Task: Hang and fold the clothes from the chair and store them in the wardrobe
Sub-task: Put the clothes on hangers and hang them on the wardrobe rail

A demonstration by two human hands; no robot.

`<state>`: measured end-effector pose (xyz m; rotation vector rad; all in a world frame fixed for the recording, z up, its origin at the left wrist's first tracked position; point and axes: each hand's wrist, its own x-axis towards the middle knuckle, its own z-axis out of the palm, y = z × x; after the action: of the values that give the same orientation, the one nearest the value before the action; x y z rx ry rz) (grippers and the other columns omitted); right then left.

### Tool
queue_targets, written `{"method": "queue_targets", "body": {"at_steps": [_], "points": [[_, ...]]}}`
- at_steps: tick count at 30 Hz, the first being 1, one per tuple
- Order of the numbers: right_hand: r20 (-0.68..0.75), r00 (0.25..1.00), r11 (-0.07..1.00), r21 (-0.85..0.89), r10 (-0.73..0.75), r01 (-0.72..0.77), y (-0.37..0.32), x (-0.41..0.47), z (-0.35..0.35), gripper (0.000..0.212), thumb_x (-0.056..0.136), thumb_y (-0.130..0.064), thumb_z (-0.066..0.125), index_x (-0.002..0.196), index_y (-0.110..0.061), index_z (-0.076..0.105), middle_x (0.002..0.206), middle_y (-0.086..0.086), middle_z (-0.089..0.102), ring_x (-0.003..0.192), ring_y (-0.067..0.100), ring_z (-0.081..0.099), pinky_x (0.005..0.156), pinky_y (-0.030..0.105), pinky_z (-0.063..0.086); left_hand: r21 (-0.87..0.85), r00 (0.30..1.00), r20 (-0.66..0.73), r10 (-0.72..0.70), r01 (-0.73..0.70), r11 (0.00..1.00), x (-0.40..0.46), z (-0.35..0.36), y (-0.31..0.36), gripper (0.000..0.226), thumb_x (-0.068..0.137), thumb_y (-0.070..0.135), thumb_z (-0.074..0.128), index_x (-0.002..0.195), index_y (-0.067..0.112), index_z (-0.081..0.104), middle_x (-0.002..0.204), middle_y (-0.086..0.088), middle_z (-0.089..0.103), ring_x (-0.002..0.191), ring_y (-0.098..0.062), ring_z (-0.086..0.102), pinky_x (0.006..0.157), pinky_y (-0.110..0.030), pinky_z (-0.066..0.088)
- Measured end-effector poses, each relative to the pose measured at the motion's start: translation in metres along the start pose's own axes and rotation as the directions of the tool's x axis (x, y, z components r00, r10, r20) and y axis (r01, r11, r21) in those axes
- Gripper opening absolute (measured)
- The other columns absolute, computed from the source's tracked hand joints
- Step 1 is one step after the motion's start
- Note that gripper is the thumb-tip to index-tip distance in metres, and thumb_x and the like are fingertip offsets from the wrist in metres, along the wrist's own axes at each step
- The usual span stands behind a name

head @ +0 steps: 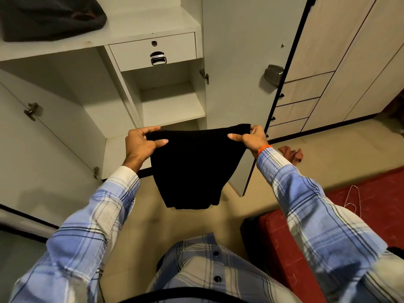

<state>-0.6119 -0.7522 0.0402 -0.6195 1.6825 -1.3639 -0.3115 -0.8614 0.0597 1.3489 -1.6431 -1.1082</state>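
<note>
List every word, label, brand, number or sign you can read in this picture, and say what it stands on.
None: no readable text shows anywhere.
black garment: no label or print visible.
drawer: lock and handle only, no markings.
plaid shirt sleeves: pattern only, no writing.

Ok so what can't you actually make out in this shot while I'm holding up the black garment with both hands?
All in the head view:
- Black garment: too dark to show seams or type.
- Left hand and right hand: fingertips hidden behind its top edge.
- Dark bag on the top shelf: cut off by the frame's upper edge.
- Wire hanger on the red mattress: too thin to trace fully.
- The chair: out of view.
</note>
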Motion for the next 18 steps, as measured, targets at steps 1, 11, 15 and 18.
{"method": "queue_targets", "body": {"at_steps": [1,11,15,18], "points": [[-0.022,1.000,1.000,-0.004,0.006,-0.006,0.000,-0.002,0.001,0.084,0.051,-0.020,0.095,0.121,-0.001,0.053,0.112,0.015,0.065,0.102,0.028,0.065,0.098,0.041,0.051,0.038,1.000,-0.020,0.012,-0.012,0.999,-0.001,0.001,0.001,0.045,0.067,0.009,0.087,0.110,0.015,0.074,0.107,-0.004,0.072,0.102,-0.016,0.068,0.097,-0.030,0.052],[0.073,0.967,0.911,-0.325,-0.243,0.253,0.004,-0.002,0.008,0.050,0.062,-0.004,0.088,0.108,-0.016,0.070,0.117,0.006,0.064,0.117,0.024,0.057,0.102,0.033,0.046,0.224,0.991,-0.107,0.078,-0.052,0.973,-0.002,-0.002,-0.001,0.034,0.061,0.023,0.092,0.091,0.024,0.077,0.095,0.002,0.074,0.096,-0.015,0.068,0.094,-0.033,0.054],[0.057,0.954,0.837,-0.467,-0.295,0.287,0.005,0.002,0.014,0.040,0.067,-0.010,0.087,0.103,-0.017,0.074,0.107,0.001,0.070,0.110,0.018,0.059,0.103,0.030,0.044,0.290,0.987,-0.139,0.078,-0.035,0.956,-0.002,-0.002,-0.002,0.030,0.059,0.031,0.093,0.084,0.028,0.076,0.093,0.002,0.074,0.094,-0.018,0.068,0.092,-0.038,0.056],[0.075,0.930,0.770,-0.539,-0.360,0.342,0.005,0.000,0.019,0.025,0.078,-0.011,0.079,0.103,-0.012,0.075,0.103,0.006,0.073,0.100,0.016,0.063,0.094,0.021,0.045,0.357,0.979,-0.174,0.109,-0.041,0.933,-0.003,0.000,-0.002,0.032,0.062,0.036,0.091,0.088,0.023,0.077,0.091,-0.001,0.074,0.089,-0.019,0.068,0.089,-0.037,0.056]]}}
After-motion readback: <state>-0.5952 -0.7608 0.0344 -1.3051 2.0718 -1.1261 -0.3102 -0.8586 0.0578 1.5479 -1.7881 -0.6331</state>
